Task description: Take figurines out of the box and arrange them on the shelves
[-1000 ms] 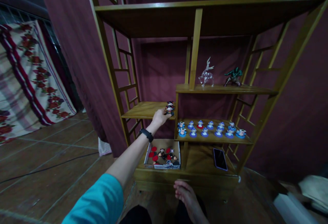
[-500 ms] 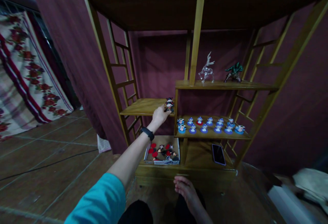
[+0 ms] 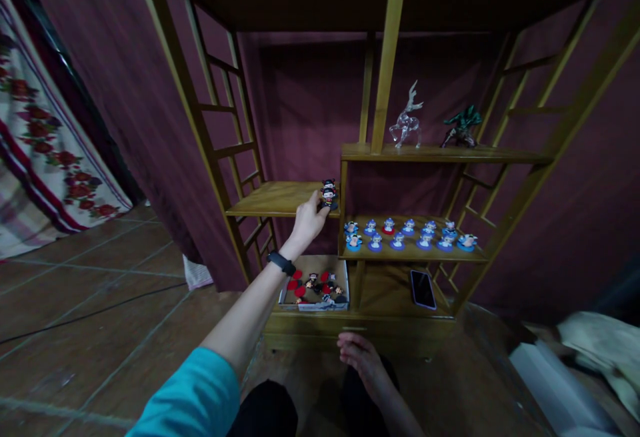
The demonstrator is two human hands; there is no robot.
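My left hand (image 3: 309,218) reaches to the left middle shelf, thumb and forefinger at the lower part of a small black-haired figurine (image 3: 328,198) in dark clothes. The figurine stands upright near the shelf's right end. Directly behind it is a similar figurine (image 3: 328,184), partly hidden. Below sits a shallow cardboard box (image 3: 320,263) holding several figurines lying loose and red and black round bases. My right hand (image 3: 361,357) hovers low before the cabinet's drawer, above my knees, its fingers loosely stretched and holding nothing.
Two rows of blue and purple figurines (image 3: 397,242) fill the right middle shelf. Above them stand a clear deer ornament (image 3: 406,120) and a dark green figure (image 3: 463,127). A phone (image 3: 423,289) lies on the lower shelf. Wooden uprights (image 3: 387,57) divide the cabinet (image 3: 290,198).
The view has tilted down and come a little closer. My left forefinger and thumb have shifted slightly at the front figurine, which stays in place. My right hand is almost unchanged.
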